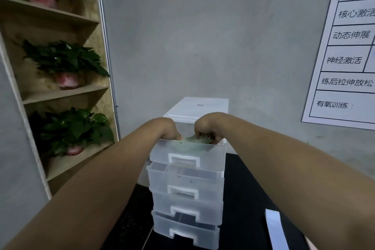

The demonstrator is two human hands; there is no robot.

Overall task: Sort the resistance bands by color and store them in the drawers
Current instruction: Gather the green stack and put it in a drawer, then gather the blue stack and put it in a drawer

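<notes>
drawer unit [188,168]: one, translucent plastic, standing on a black table [243,189]. four drawers counted; the top drawer [188,153] is pulled out towards the person, the three below sit nearly closed.

resistance bands: two seen. one pale green band [194,140] lies inside the top drawer, long axis running left to right between the hands. one bluish-white band [277,229] lies flat on the table right of the unit, long axis running away from the person.

right hand [205,126]: fingers curled down, pinching the green band's right end. left hand [169,130]: fingers curled at the band's left end (a firm hold cannot be told).

potted plants: three, one per shelf [60,95] on the left. one wall chart [345,57].
</notes>
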